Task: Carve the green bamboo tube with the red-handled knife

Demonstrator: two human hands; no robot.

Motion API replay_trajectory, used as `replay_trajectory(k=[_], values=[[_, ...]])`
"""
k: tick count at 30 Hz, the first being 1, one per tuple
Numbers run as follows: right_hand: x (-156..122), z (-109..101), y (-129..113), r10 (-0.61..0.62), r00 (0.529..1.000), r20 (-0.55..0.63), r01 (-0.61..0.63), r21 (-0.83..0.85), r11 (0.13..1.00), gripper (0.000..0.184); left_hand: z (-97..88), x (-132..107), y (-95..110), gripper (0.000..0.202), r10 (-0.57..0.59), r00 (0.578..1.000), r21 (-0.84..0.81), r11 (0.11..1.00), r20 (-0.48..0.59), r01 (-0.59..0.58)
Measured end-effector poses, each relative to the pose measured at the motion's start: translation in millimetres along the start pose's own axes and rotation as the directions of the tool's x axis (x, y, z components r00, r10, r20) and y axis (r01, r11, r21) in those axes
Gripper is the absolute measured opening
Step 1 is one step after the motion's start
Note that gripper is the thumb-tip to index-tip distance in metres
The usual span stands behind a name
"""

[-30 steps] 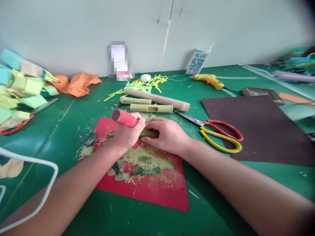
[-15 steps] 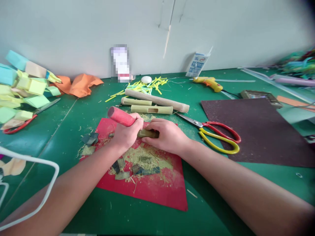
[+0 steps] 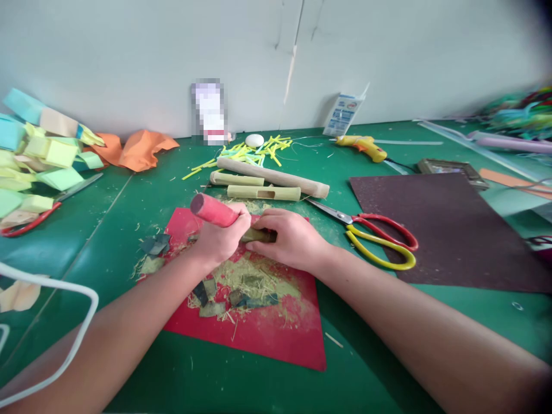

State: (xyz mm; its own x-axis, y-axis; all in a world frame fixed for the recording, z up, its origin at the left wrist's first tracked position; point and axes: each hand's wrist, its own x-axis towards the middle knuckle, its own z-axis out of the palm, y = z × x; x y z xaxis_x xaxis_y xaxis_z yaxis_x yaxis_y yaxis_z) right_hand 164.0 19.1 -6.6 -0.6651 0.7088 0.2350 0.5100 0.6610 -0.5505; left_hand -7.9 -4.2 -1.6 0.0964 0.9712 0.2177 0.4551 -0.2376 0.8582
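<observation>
My left hand [image 3: 222, 238] is wrapped round a tool's thick red handle [image 3: 213, 210]; its working end is hidden behind the fingers. My right hand [image 3: 293, 236] grips a short bamboo piece [image 3: 257, 235], which lies low over a red mat [image 3: 302, 345]. Where the two hands meet, the tool's end is close to the bamboo, but contact cannot be made out. Sawdust and fibres [image 3: 259, 270] spread over the mat, with several dark scraps [image 3: 212, 309] among them. Behind the hands lie a bamboo piece with a cut slot [image 3: 241, 192], another bamboo piece [image 3: 239, 179] and a long wooden stick [image 3: 276, 178].
Red-and-yellow-handled scissors [image 3: 382, 238] lie right of the mat, partly on a dark brown sheet [image 3: 440, 224]. A yellow glue gun [image 3: 362, 148] rests farther back. Folded papers [image 3: 47, 152] and other scissors [image 3: 34, 223] are at left. A white wire frame [image 3: 86, 322] crosses my left forearm.
The whole view has shifted slightly left. Both hands keep their grips on the tool and the bamboo piece; the red handle's end sits slightly lower.
</observation>
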Motion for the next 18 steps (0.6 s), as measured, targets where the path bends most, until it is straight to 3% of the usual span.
replay_trajectory(k=[3,6,18], values=[[0.4,0.4,0.2,0.006,1.000,-0.005,-0.006,-0.001,1.000,0.017,-0.3,-3.2,-2.3,0.025,-0.018,0.999,-0.080,0.997,0.044,0.022],[0.0,0.9,0.5,-0.004,1.000,-0.014,0.004,-0.017,1.000,0.016,1.9,-4.4,-3.2,0.023,-0.027,0.998,-0.122,0.992,-0.050,0.021],[-1.6,1.6,2.5,0.020,1.000,-0.016,-0.021,-0.053,0.998,0.026,3.9,-2.4,-3.8,0.021,0.010,0.995,0.036,0.999,-0.097,-0.007]])
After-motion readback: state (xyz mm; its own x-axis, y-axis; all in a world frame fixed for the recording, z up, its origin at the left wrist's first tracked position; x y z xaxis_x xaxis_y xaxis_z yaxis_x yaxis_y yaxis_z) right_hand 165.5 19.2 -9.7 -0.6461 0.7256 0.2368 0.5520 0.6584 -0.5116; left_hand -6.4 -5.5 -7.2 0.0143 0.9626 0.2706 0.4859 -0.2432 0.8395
